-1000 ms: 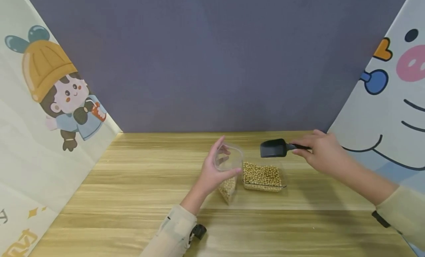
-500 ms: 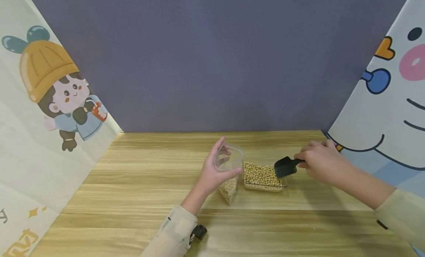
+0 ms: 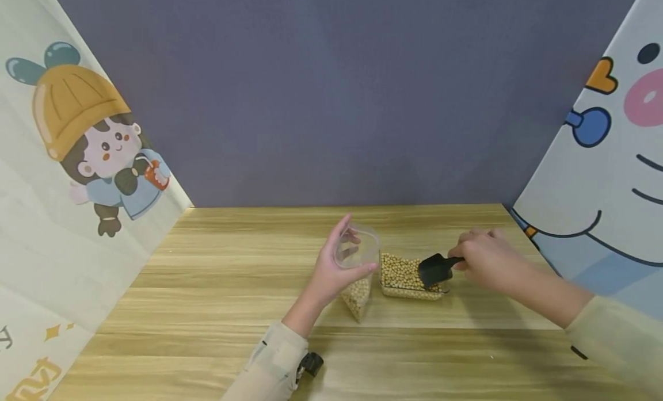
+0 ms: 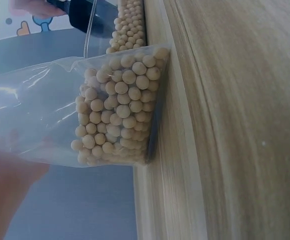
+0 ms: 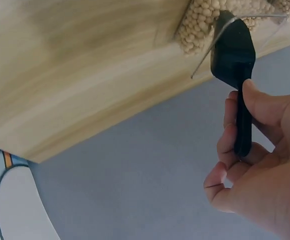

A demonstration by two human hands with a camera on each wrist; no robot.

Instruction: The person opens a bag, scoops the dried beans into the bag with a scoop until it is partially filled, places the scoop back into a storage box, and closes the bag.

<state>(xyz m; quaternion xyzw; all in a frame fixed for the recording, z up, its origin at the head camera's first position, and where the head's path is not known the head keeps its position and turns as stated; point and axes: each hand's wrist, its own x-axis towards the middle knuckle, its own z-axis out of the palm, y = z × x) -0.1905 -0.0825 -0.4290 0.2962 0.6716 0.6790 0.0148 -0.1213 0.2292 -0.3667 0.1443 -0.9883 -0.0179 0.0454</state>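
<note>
My left hand (image 3: 331,268) holds a clear plastic bag by its open mouth, thumb and fingers around the rim. Soybeans fill the lower part of the bag (image 4: 117,107), which stands on the table. To its right is a clear rectangular box (image 3: 414,296) of soybeans (image 3: 397,270). My right hand (image 3: 484,257) grips a small black scoop (image 3: 434,271) by the handle. The scoop's blade dips into the beans at the box's right side, tilted down to the left. In the right wrist view, the thumb lies along the scoop handle (image 5: 242,120) with the fingers curled beneath.
The wood-grain table (image 3: 217,309) extends to both sides and in front of the box. Behind it rises a grey-blue panel (image 3: 331,102). Cartoon-printed panels stand at the left (image 3: 31,234) and the right (image 3: 611,176).
The right hand has come down with the scoop, from above the box into the beans at its right side. The left hand and the bag have stayed nearly still.
</note>
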